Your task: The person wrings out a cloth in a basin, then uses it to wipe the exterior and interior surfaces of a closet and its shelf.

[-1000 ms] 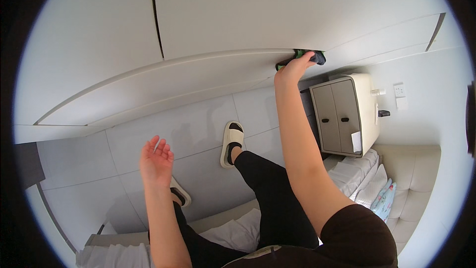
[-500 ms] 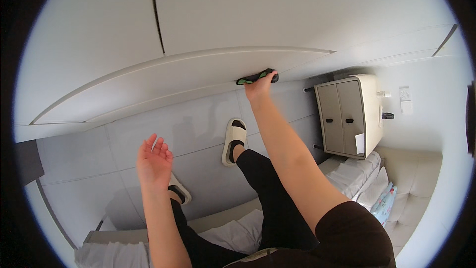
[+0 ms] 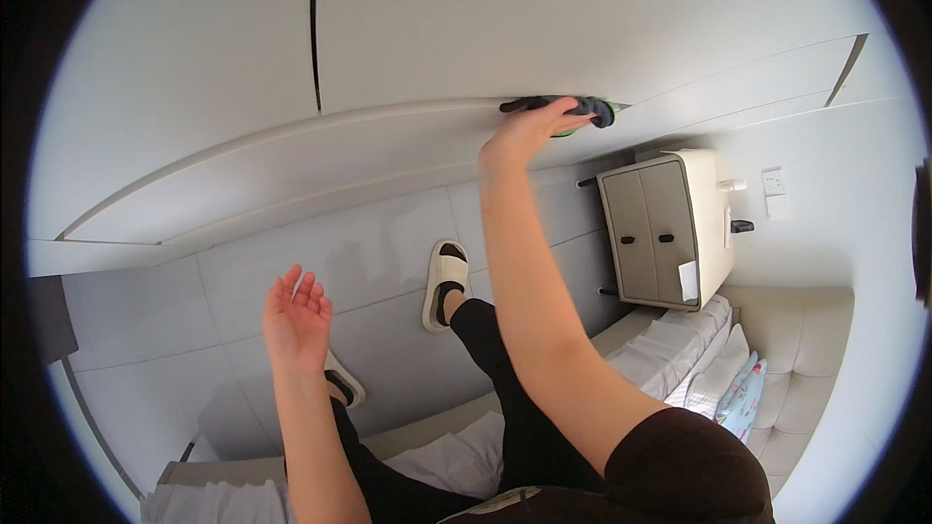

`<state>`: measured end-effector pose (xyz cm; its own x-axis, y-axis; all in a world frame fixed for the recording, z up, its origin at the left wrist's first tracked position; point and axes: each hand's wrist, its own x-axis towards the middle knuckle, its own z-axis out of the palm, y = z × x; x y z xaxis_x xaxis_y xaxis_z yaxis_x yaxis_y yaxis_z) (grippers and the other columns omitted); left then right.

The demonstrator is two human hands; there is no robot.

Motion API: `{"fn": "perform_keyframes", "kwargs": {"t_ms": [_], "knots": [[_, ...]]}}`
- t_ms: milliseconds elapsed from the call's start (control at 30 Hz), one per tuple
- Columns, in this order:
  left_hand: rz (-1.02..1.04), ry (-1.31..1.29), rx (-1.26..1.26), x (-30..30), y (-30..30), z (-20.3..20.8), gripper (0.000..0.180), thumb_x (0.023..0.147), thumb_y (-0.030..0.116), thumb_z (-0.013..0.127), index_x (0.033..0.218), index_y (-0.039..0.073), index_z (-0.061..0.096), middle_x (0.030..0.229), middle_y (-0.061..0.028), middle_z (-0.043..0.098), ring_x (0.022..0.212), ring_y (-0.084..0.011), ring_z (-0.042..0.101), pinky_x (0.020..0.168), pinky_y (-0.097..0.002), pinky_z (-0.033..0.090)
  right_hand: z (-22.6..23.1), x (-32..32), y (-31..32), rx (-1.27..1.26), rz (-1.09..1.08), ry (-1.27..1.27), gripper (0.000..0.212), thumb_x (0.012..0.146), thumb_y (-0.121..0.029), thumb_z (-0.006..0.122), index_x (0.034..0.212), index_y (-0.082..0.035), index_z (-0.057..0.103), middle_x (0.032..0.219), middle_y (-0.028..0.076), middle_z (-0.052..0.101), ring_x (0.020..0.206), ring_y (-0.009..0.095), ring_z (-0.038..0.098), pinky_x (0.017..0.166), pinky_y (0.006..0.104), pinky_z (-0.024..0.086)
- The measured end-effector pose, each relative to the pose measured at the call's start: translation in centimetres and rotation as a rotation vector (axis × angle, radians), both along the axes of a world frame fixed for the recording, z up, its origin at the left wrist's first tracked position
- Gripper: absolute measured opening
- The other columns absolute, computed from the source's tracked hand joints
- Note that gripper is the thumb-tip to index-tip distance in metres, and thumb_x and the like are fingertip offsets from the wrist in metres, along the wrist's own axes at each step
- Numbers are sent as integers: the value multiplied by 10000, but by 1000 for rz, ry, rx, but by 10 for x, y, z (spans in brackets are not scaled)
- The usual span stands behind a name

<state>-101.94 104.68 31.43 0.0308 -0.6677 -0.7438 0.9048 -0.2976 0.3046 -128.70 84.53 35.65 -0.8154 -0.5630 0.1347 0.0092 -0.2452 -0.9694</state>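
Note:
My right hand [image 3: 527, 135] reaches far forward and presses a dark grey and green cloth [image 3: 600, 113] to the white wardrobe [image 3: 466, 29]. The cloth lies bunched under my fingers at the right part of the curved ledge [image 3: 388, 109] below the doors. Part of it is hidden by the hand. My left hand [image 3: 298, 322] hovers over the floor with its palm up and fingers loosely apart, holding nothing.
A beige bedside cabinet [image 3: 646, 223] stands at the right, near a wall socket [image 3: 774, 182]. Behind it a bed with a padded headboard [image 3: 801, 344] runs along the near side. My feet, in cream slippers [image 3: 437, 303], rest on grey floor tiles [image 3: 379, 252].
My right hand has moved the cloth up and to the right, from the panel below the ledge onto the ledge itself. My left hand has hardly moved.

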Motion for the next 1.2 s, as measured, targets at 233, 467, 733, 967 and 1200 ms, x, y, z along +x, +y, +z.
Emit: {"fn": "perform_keyframes", "kwargs": {"t_ms": [233,467,733,967,1200], "knots": [[16,20,1,-3,-4,3,316,938,282,488,1118,28,534,970,-78,552,833,-171,527,745,-298,452,-15,27,-5,-115,-66,-232,785,971,-537,306,1482,-99,-98,1535,148,-34,1392,263,165,1133,391,167],[16,14,39,-6,-4,8,300,946,274,475,1112,31,533,966,-76,552,817,-171,531,734,-295,457,-123,40,11,-18,141,-722,822,907,-687,263,1477,-115,112,1519,67,185,1359,241,233,1122,374,187],[5,-38,84,2,-1,2,312,963,287,444,1139,42,524,996,-66,542,842,-159,524,751,-298,444,-153,33,19,76,374,-836,865,868,-747,254,1470,-131,174,1521,33,193,1354,213,243,1132,365,160],[1,-14,41,-2,-1,1,315,969,294,428,1136,45,524,990,-63,539,839,-159,519,758,-296,433,-37,51,24,36,249,-587,846,908,-676,299,1490,-159,-30,1550,27,56,1405,212,141,1137,344,117],[49,4,22,11,1,1,306,965,287,435,1122,39,520,979,-67,539,842,-167,521,741,-299,447,-15,110,31,257,96,277,873,983,-407,395,1404,69,-204,1510,251,-68,1418,298,41,1138,387,94]]}}
